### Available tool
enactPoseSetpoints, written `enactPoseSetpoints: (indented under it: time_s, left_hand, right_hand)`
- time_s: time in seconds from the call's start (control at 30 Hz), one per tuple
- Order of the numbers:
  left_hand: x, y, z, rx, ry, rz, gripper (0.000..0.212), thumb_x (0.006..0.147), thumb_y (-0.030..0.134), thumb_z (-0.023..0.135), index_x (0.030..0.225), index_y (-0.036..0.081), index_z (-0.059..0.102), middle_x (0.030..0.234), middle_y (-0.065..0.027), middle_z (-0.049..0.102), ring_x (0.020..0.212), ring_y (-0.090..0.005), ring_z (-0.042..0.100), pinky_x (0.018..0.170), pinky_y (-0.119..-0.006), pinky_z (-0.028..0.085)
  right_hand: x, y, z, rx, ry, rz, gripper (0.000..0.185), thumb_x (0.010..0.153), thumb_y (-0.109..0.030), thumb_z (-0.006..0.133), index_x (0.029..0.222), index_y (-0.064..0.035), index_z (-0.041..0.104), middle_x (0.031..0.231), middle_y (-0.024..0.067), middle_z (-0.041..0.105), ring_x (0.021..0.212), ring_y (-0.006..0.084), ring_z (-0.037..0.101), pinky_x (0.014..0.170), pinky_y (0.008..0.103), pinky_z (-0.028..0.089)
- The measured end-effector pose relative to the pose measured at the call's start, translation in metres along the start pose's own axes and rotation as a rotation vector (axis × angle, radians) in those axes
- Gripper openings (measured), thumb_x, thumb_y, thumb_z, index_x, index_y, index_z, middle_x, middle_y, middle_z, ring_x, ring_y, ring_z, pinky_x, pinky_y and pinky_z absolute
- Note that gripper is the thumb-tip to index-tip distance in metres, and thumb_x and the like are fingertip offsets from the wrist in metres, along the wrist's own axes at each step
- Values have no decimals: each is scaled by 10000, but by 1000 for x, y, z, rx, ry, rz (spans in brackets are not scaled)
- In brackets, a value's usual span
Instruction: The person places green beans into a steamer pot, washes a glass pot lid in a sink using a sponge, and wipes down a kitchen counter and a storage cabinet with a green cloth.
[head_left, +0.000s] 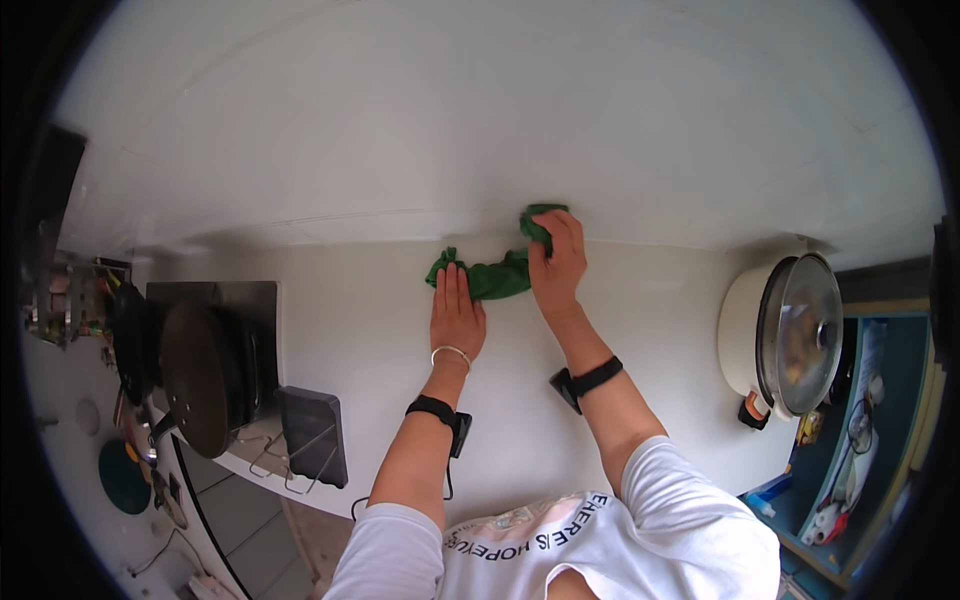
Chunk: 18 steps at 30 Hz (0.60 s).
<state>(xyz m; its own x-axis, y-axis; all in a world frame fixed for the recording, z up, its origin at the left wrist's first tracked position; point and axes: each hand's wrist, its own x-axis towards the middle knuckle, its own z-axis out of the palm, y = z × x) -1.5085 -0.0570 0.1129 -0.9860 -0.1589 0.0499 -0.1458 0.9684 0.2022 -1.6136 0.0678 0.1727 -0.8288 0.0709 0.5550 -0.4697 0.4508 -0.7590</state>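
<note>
A crumpled green cloth (499, 279) lies along the back of the white countertop (375, 330), close to the foot of the wall. My left hand (456, 315) rests flat with its fingers on the cloth's left end, pressing it to the counter. My right hand (561, 259) grips the other end, with bent fingers around a bunch that reaches up against the wall. Part of the cloth is hidden under both hands.
At the right stands a white electric pot (739, 330) under a glass lid (802, 337). Dark pans (199, 375) sit on the hob (262, 315) at the left, near a grey panel in a wire rack (311, 435). Blue shelving (892, 390) is beyond the counter's right end.
</note>
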Motion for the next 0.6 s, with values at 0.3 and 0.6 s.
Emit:
enactPoseSetpoints:
  time_s: [0.3,0.6]
  left_hand:
    - [-2,1,-5,-61,17,-8,511,846,184,410,1289,-37,283,1373,-152,228,1284,-296,186,1038,-358,230]
    - [9,4,-8,-343,186,-5,512,800,79,461,1279,-16,305,1355,-160,254,1264,-310,230,1015,-362,281]
  right_hand:
    - [-34,3,-36,125,-297,172,277,619,92,490,838,-47,586,885,100,561,797,262,541,656,307,446]
    - [-26,56,-39,-338,-259,14,338,683,-75,598,1015,-64,536,997,131,533,982,301,477,833,385,384]
